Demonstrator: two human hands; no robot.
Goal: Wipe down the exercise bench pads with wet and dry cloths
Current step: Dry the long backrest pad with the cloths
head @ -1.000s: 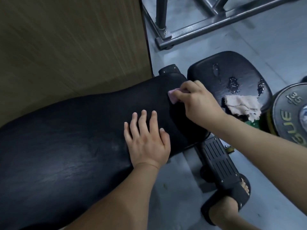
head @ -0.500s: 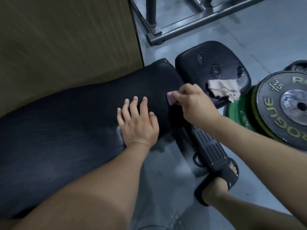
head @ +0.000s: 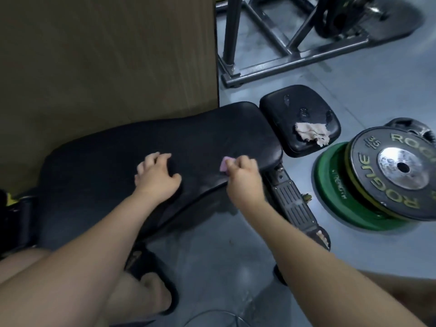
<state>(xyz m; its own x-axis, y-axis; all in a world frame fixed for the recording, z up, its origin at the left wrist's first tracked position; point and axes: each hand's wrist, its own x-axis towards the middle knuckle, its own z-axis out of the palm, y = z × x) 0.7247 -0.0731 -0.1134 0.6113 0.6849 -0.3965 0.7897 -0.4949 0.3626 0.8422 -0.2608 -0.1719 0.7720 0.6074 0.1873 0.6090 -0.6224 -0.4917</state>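
Bench pad (head: 141,147), right hand (head: 243,175) pinching pink cloth (head: 223,166) near its front edge, left hand (head: 157,177) loosely curled, empty

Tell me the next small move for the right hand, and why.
Probably drag the pink cloth left along the long pad. The right hand pinches it against the pad's right end, so most of the pad lies to its left; the left hand rests on the pad, bracing. The seat pad, with droplets and the beige cloth on it, can wait.
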